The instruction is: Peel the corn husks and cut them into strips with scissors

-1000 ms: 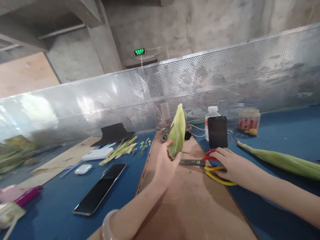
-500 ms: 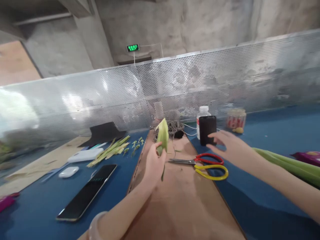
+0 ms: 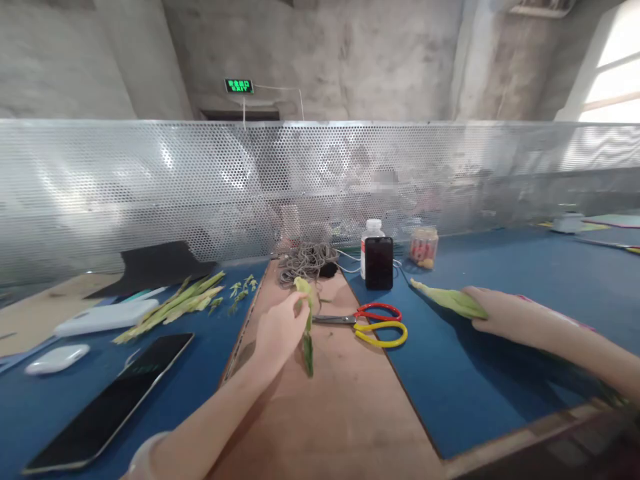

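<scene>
My left hand (image 3: 284, 327) is closed in a pinch on a small husk-like leaf (image 3: 307, 353), pale yellow at its top and dark green at its lower tip. The leaf hangs over a brown board. At the right, my right hand (image 3: 493, 308) is closed around a long pale-green leaf bundle (image 3: 445, 298), whose pale end points left. The arm hides most of the bundle. Between the hands lie scissors (image 3: 360, 323) with one red and one yellow handle loop, blades pointing left.
A black phone (image 3: 379, 263) stands against a white bottle (image 3: 373, 229), with a jar (image 3: 423, 247) beyond. Grey cord (image 3: 307, 260) is heaped at the board's far end. Cut leaves (image 3: 185, 300) and a larger phone (image 3: 115, 400) lie left. A perforated metal screen (image 3: 320, 173) runs behind.
My right hand has moved from near the standing phone, fingers apart, to the leaf bundle and closed on it. My left hand's leaf has tipped downward. The view has turned right.
</scene>
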Motion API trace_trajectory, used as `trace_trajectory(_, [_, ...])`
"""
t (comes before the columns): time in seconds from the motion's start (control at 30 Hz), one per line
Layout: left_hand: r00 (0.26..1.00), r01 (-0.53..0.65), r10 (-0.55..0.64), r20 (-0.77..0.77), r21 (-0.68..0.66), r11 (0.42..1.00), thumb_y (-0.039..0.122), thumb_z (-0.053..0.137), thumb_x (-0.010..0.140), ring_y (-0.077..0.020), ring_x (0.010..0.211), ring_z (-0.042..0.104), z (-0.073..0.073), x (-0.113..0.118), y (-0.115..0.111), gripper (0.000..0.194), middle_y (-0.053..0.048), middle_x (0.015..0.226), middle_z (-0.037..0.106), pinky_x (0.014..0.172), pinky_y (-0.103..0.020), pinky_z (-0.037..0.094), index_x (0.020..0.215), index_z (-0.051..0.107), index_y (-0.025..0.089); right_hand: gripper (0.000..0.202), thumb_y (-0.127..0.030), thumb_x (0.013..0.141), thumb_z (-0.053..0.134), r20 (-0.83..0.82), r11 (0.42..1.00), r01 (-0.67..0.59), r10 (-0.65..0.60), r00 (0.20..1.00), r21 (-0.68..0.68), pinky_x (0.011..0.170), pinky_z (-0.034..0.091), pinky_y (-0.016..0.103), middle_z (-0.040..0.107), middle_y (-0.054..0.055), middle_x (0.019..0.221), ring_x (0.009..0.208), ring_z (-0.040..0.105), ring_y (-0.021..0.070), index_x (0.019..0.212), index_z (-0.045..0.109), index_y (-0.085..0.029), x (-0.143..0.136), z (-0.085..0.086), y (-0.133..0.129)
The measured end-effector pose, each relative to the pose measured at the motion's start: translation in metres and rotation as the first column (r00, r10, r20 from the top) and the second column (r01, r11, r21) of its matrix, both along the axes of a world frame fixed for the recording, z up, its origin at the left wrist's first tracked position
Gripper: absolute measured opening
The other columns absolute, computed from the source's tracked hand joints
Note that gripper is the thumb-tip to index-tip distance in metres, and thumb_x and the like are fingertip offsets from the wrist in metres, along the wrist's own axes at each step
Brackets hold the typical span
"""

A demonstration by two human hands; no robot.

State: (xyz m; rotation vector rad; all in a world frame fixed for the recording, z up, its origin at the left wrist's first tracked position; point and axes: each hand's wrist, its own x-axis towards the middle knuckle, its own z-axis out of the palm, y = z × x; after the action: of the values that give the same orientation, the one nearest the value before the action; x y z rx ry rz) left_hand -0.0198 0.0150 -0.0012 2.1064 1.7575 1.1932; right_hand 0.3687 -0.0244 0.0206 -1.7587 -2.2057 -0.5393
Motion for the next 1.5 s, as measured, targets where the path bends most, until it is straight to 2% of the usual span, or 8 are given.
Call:
trace_trajectory(0.2, [0.905,0.337,-0.314,0.286,-0.032,0.941,0.036,0.046,0.077,-0.0141,0.046,0.048,0.004,0.009,-0.008,0.026,0.003,0.046,0.051,0.049,-0.023,0.033,0.087,0.064,0.019,0.039,-0.023,0.064,0.05,-0.079,0.998,0.012,-0.017,0.997,-0.069,0.057,0.047,0.032,0.064,0.008,0.083,0.067,0.061,0.0228,0.103,0.047,-0.019,-0.069,0.045,-0.043])
trace_trajectory(0.3, [0.676,0.629,-0.473,0.565,-0.109,0.769,0.045,0.047,0.077,-0.0166,0.063,0.059,0.007,0.02,-0.017,0.038,-0.005,0.069,0.065,0.06,-0.026,0.043,0.096,0.061,0.015,0.032,-0.018,0.068,0.047,0.058,0.989,-0.13,0.126,0.99,0.075,0.064,0.048,0.032,0.06,0.009,0.09,0.08,0.058,0.0234,0.099,0.047,-0.016,-0.126,0.058,-0.05])
trace_trajectory(0.43, [0.345,0.787,-0.388,0.855,-0.038,0.616,0.05,0.051,0.073,-0.0209,0.079,0.063,0.011,0.03,-0.027,0.046,-0.011,0.099,0.064,0.07,-0.033,0.048,0.106,0.055,0.017,0.029,-0.008,0.074,0.04,0.374,0.942,-0.257,0.163,0.913,0.216,0.06,0.047,0.035,0.057,0.013,0.1,0.084,0.054,0.0263,0.1,0.051,-0.012,-0.189,0.051,-0.034])
trace_trajectory(0.63, [0.136,0.762,-0.293,0.946,0.09,0.641,0.04,0.051,0.076,-0.0206,0.081,0.062,0.009,0.026,-0.016,0.033,-0.009,0.091,0.066,0.072,-0.033,0.048,0.099,0.057,0.016,0.036,-0.012,0.077,0.043,0.454,0.876,-0.432,0.303,0.838,0.214,0.071,0.046,0.041,0.054,0.019,0.11,0.096,0.05,0.0303,0.112,0.05,-0.005,-0.232,0.032,-0.018])
trace_trajectory(0.8, [0.017,0.742,-0.194,0.981,0.118,0.66,0.032,0.044,0.077,-0.0198,0.084,0.062,0.008,0.02,-0.007,0.028,-0.007,0.093,0.066,0.073,-0.032,0.048,0.097,0.057,0.017,0.028,-0.025,0.077,0.046,0.124,0.828,-0.558,0.55,0.826,0.052,0.078,0.044,0.038,0.058,0.01,0.097,0.089,0.053,0.0235,0.102,0.055,-0.015,-0.229,0.061,-0.02])
trace_trajectory(1.07, [0.166,0.699,-0.209,0.964,0.035,0.714,0.037,0.043,0.078,-0.0217,0.091,0.06,0.004,0.021,-0.005,0.034,-0.007,0.102,0.064,0.078,-0.034,0.047,0.103,0.056,0.017,0.034,-0.04,0.081,0.044,-0.49,0.893,-0.425,0.306,0.816,-0.149,0.057,0.042,0.026,0.062,0.007,0.082,0.065,0.056,0.0141,0.099,0.055,-0.013,-0.22,0.07,0.03])
trace_trajectory(1.37, [0.485,0.516,-0.303,0.821,0.012,0.857,0.041,0.051,0.077,-0.0211,0.097,0.056,0.012,0.024,-0.021,0.036,-0.008,0.102,0.062,0.084,-0.031,0.044,0.102,0.055,0.016,0.024,-0.036,0.08,0.044,-0.483,0.885,-0.462,0.38,0.789,-0.059,0.051,0.035,0.024,0.06,0.003,0.067,0.055,0.051,0.0126,0.081,0.055,-0.015,-0.228,0.045,0.034])
trace_trajectory(1.5, [0.509,0.476,-0.315,0.801,0.043,0.878,0.038,0.05,0.079,-0.0199,0.098,0.056,0.014,0.025,-0.025,0.034,-0.008,0.105,0.06,0.083,-0.029,0.044,0.106,0.049,0.017,0.019,-0.025,0.08,0.042,-0.42,0.86,-0.503,0.427,0.801,-0.084,0.05,0.034,0.023,0.061,0.003,0.066,0.054,0.05,0.0112,0.077,0.058,-0.015,-0.229,0.054,0.04])
